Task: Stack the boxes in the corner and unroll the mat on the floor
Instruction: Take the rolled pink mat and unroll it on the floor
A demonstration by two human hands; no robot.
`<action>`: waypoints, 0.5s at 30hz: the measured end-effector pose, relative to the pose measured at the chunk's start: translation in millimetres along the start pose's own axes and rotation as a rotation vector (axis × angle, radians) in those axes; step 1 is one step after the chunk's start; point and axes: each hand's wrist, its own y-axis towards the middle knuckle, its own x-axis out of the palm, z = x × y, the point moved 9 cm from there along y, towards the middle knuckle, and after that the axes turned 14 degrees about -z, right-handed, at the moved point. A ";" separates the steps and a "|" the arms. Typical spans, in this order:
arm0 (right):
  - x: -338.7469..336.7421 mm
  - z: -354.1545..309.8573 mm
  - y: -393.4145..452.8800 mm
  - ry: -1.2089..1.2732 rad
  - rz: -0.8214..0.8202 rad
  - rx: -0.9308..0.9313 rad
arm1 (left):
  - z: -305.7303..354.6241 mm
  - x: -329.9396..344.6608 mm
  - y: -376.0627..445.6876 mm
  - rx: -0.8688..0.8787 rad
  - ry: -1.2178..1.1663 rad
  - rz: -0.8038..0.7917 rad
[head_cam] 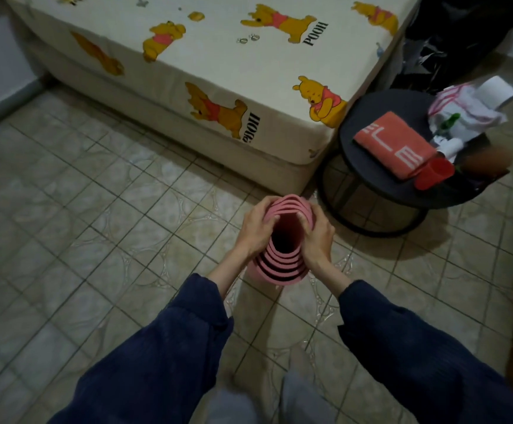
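A rolled pink mat (282,267) stands on end in front of me, and I look down into its loose spiral and dark hollow core. My left hand (256,229) grips the roll's left side, fingers curled over the top edge. On the right side my right hand (318,237) clasps it the same way, fingers hooked into the upper layers. Whether the roll's lower end touches the tiled floor (96,240) is hidden. No boxes are in view.
A bed (218,62) with a cartoon-bear sheet fills the space ahead. A round black side table (371,191) at the right carries an orange towel (396,143), a red cup (432,175) and clutter. Dark clothing hangs at top right. Open tiles lie to the left.
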 end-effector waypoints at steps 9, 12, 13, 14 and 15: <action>59.9 -11.9 27.5 -0.018 0.085 -0.101 | -50.9 -47.8 20.6 0.104 -0.042 -0.034; 89.0 5.8 26.9 0.003 0.114 -0.112 | -86.9 -48.2 24.2 0.132 -0.029 -0.075; 99.9 13.4 25.6 0.008 0.121 -0.116 | -99.6 -47.1 23.6 0.141 -0.018 -0.083; 111.8 21.6 24.0 0.008 0.121 -0.117 | -113.0 -45.6 22.6 0.146 -0.001 -0.088; 125.0 33.0 22.6 0.007 0.121 -0.110 | -128.7 -43.6 20.9 0.138 0.012 -0.093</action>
